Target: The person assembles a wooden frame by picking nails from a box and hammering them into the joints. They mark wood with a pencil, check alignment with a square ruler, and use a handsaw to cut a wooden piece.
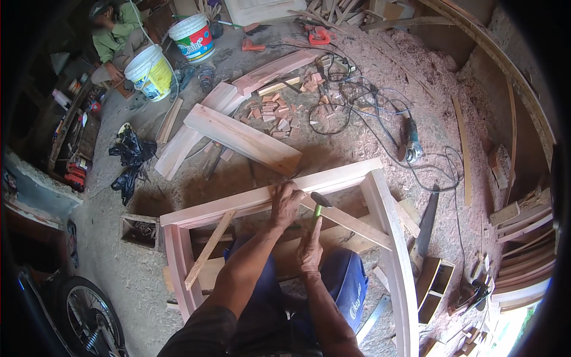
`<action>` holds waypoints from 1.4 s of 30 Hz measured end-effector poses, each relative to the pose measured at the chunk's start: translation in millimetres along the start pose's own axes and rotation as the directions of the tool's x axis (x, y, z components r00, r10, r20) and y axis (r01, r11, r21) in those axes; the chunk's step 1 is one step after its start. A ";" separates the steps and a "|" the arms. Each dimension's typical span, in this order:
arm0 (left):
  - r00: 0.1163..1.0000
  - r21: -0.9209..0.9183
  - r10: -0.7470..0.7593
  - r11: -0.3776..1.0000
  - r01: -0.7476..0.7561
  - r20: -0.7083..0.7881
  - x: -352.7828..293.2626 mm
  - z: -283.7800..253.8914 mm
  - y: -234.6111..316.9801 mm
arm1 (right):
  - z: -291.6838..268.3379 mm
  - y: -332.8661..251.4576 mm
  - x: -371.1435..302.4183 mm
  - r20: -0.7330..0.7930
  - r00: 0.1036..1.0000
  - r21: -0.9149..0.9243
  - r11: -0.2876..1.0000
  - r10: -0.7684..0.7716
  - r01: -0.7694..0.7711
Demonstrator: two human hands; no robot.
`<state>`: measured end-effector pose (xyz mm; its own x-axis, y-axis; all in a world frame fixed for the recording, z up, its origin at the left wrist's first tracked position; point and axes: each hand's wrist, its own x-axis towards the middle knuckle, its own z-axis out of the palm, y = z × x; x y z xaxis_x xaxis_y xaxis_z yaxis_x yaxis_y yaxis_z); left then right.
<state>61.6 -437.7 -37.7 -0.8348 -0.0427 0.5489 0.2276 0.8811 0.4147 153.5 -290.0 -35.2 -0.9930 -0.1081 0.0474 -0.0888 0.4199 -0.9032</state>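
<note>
At your far left, a motorcycle wheel (89, 315) stands near the edge of the work area, and an open wooden box (123, 231) with small dark metal pieces in it sits just beside the frame's left corner. The wooden frame (238, 201) lies in front of you, its long rail running beyond your knees and a post coming back toward you on either side. It is probably stiff and fairly heavy, awkward more than fragile; the thick rail and posts look like the sound places to grip. Across the left corner, the short batten (208, 253) seems light and is a poorer handhold.

Your left hand (287, 205) rests on the middle of the rail, fingers bunched and bent downward; whether they pinch anything small, I cannot tell. Just right of it, your right hand (310, 247) is wrapped around the hammer's green handle, the hammer head (321, 200) close to the rail. The hammer (317, 215) is likely top-heavy, best held low on the handle.

Farther right, the longer batten (354, 225) slants to the curved right post (397, 268); past that lies a handsaw (427, 223).
</note>
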 end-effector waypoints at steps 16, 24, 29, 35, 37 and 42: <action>0.856 0.203 -0.298 0.951 0.231 0.422 13.4 -47.3 -50.0 | -4.2 -23.9 -3.3 -0.167 0.979 0.023 0.992 -0.120 0.126; 0.831 0.309 -0.296 0.938 0.159 0.472 30.7 -59.5 -24.6 | -1.5 -15.4 -2.4 -0.196 0.969 0.014 0.987 -0.153 0.158; 0.869 0.266 -0.224 0.958 0.112 0.442 14.8 -58.3 -37.7 | 3.3 -26.9 1.8 0.091 0.975 -0.110 0.975 0.205 -0.195; 0.884 0.260 -0.203 0.961 0.098 0.420 30.6 -57.9 -34.3 | 8.9 -11.2 -0.9 -0.219 0.965 -0.124 0.985 -0.147 0.122; 0.919 0.243 -0.147 0.968 0.059 0.365 18.4 -54.3 -42.0 | 8.7 -9.8 2.7 0.139 0.980 -0.248 0.963 0.143 -0.105; 0.936 0.226 -0.142 0.972 0.069 0.321 16.2 -54.0 -39.2 | -3.6 -19.5 -3.8 -0.144 0.989 -0.074 0.997 -0.014 0.004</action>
<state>66.3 -498.3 -5.8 -0.9750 -0.0134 0.2219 0.0499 0.9595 0.2771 158.7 -294.5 -16.2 -0.9925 0.0168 0.1212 -0.0979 0.4851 -0.8690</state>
